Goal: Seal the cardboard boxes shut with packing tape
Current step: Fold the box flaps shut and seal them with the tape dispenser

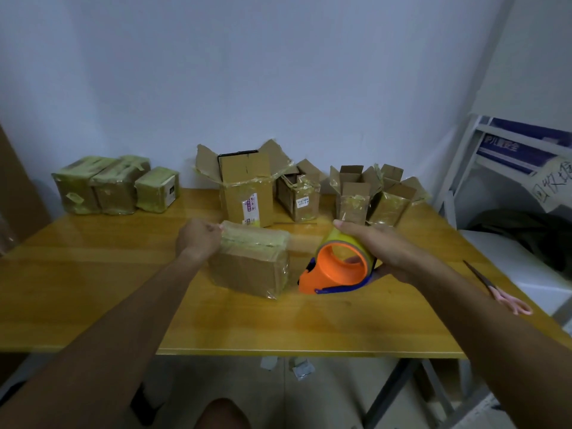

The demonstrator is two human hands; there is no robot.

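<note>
The taped box (pixel 252 261) sits in the middle of the surface (pixel 93 292), long side running left to right. The left hand (pixel 198 239) grips its far left corner. Just right, the right hand (pixel 377 246) wraps its fingers round the tape roll (pixel 339 267)

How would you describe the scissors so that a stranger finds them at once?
Start at the wooden table and go to its right edge, past the right hand holding the orange tape dispenser. The scissors lie there alone, the only thing with pink handles.
</note>
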